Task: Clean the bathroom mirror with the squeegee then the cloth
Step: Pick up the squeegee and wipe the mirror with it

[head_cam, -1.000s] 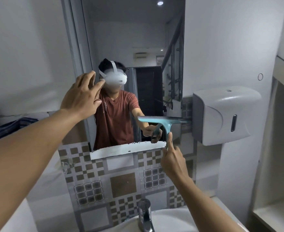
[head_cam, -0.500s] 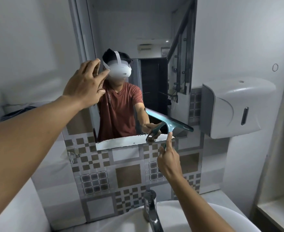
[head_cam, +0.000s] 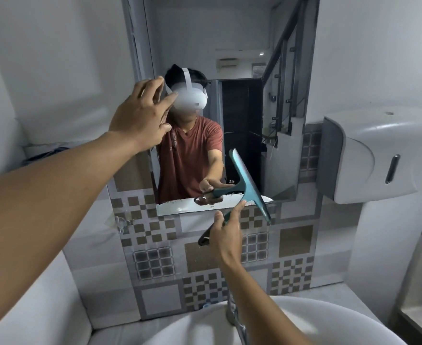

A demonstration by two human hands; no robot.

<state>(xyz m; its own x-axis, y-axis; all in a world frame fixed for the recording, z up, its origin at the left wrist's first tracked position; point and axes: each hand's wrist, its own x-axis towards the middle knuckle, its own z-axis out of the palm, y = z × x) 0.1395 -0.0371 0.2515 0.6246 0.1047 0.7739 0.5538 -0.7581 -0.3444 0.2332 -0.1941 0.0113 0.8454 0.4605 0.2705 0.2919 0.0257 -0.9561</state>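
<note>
You are looking at one mirror (head_cam: 242,70), and every other count is being taken from it. One teal squeegee (head_cam: 248,186) is lying across its lower right corner. Two hands are showing: one left hand (head_cam: 140,118) at the mirror's left edge, one right hand (head_cam: 226,232) just below its bottom edge. One white wall dispenser (head_cam: 379,155) is hanging to its right. One basin (head_cam: 292,319) and one tap (head_cam: 237,322) are sitting below it.
</note>
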